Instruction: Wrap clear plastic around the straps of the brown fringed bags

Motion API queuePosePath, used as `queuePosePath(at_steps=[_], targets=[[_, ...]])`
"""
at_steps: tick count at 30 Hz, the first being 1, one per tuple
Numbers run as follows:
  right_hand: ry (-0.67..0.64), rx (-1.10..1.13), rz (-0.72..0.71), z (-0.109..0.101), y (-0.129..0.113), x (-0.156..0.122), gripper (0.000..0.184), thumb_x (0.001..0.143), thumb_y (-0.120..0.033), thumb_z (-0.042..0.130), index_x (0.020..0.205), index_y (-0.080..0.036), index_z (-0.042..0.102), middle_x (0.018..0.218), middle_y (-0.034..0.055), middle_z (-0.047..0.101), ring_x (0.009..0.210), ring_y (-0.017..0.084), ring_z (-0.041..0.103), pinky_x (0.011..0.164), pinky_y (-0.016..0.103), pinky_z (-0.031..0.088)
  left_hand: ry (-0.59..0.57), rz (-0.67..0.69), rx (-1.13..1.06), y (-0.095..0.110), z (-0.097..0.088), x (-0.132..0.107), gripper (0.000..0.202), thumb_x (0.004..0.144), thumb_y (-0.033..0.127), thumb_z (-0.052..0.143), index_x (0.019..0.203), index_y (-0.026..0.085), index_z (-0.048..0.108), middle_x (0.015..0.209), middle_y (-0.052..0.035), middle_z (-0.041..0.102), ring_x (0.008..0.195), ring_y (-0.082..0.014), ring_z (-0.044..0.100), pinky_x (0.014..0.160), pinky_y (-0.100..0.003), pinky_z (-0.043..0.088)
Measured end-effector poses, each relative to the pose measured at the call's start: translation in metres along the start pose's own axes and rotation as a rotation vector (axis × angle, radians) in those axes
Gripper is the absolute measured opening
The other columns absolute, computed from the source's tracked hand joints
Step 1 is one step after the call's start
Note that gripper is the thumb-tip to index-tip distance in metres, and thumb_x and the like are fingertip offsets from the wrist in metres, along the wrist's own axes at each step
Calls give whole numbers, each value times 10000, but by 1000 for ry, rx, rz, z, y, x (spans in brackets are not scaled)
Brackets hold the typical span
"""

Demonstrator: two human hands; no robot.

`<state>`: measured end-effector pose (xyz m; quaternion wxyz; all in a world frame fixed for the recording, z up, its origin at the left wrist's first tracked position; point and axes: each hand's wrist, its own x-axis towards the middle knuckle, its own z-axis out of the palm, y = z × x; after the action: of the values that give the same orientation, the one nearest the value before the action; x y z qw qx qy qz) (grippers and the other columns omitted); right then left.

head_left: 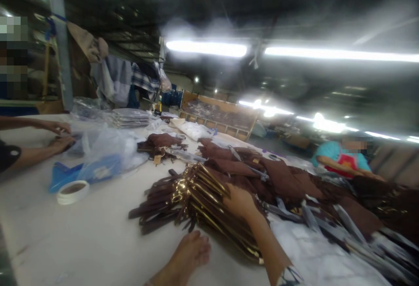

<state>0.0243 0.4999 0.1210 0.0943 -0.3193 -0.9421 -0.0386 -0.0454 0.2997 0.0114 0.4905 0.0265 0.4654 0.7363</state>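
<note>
A stack of dark brown zippered pouches point(225, 216) lies on the white table, its gold zippers facing up. Gold clasps bunch at its left end, and brown wrist straps point(157, 205) fan out from there. My right hand point(240, 201) reaches over the stack from the far side, its fingers bent around the upper edge. Just in front of the straps, my left hand point(193, 251) hovers slightly blurred, with its fingers curled in and nothing visible in them. Behind the stack, more brown pouches point(278, 177) are heaped.
At left lie a white tape roll point(73, 192), a blue plastic piece point(65, 174) and clear bags point(108, 146). A co-worker's hands point(59, 135) work beside them. Another person point(343, 159) in turquoise sits at far right. White plastic wrapping point(307, 251) covers the right front.
</note>
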Motion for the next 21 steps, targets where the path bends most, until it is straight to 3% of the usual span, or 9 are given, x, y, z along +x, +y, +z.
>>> queuePosePath(at_steps=[4, 9, 15, 21], targets=[[-29, -41, -47, -2, -1, -2, 365, 948, -402, 566, 1228, -168, 559, 1060, 56, 660, 930, 203, 652, 866, 432, 519, 131, 22, -120, 2, 35, 48, 102, 855, 190, 652, 827, 131, 573, 703, -7, 614, 602, -120, 612, 523, -201, 485], [-24, -64, -63, -5, -11, -15, 301, 962, -368, 553, 1177, -159, 584, 1024, 47, 668, 897, 190, 658, 854, 417, 523, 150, -99, -253, 12, 27, 50, 163, 918, 230, 613, 807, 119, 569, 677, 37, 558, 485, -60, 500, 378, -139, 353], [-1, -62, -119, -14, -29, -64, 315, 914, -189, 514, 1220, -161, 580, 1030, 75, 708, 936, 218, 674, 840, 347, 498, 103, -152, -340, 0, -2, 1, 167, 901, 175, 600, 749, 114, 566, 634, -8, 604, 457, -70, 539, 367, -125, 389], [62, -27, -210, -16, -56, -151, 479, 859, -129, 446, 1324, -190, 540, 1176, 96, 693, 1030, 228, 668, 885, 306, 503, 94, -261, -329, -20, -44, -86, 174, 834, 159, 642, 667, 128, 604, 574, -85, 633, 429, -128, 567, 338, -164, 401]])
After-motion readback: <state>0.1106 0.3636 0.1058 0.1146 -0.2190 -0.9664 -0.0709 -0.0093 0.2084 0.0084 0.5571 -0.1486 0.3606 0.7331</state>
